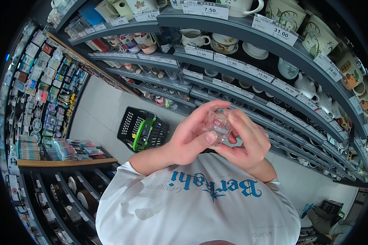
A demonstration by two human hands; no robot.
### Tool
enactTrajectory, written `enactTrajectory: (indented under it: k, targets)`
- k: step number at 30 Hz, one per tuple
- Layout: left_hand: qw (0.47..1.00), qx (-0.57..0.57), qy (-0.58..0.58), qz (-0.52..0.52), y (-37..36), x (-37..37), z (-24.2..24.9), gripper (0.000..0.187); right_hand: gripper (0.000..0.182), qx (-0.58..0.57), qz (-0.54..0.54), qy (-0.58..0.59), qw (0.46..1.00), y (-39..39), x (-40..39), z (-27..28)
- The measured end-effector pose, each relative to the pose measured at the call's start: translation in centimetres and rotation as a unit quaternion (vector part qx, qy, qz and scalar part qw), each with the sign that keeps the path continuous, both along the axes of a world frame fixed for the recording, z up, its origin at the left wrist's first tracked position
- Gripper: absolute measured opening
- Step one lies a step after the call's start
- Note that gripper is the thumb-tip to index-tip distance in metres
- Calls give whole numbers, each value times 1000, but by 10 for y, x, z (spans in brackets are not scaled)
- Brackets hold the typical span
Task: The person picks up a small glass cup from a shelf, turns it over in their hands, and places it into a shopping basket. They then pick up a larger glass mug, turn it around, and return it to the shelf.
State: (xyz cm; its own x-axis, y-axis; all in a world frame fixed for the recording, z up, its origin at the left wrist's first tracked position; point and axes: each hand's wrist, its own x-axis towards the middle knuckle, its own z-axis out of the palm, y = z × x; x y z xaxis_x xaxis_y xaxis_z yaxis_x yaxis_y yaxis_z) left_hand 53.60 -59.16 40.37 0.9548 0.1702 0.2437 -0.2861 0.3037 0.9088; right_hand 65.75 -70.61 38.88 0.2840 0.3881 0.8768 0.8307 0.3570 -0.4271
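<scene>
A small clear glass cup [219,125] is held up in front of the white shirt, between both hands. My left hand [192,132] has its thumb and fingers closed on the cup from the left side. From the right, my right hand [247,141] grips the same cup, its fingertips at the rim and its thumb low near the base. Printed marks show faintly on the glass. Behind the cup are shelves of cups and teapots [306,86].
A black basket [126,122] with a green handle stands on the tiled floor [96,106]. Priced shelves [233,34] hold crockery. Packaged goods [41,81] hang at the left, above a wooden ledge [61,162]. Another person [321,218] is at the lower right beside a dark basket.
</scene>
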Motion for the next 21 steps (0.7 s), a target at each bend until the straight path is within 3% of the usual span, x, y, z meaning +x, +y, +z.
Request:
enactTrajectory:
  k: [3, 21]
  targets:
    - [998, -6, 53, 38, -6, -1, 7, 68, 61, -5, 5, 3, 1000, 0, -1, -2]
    - [995, -5, 76, 58, -1, -8, 5, 73, 60, -26, 46, 26, 998, 6, -2, -9]
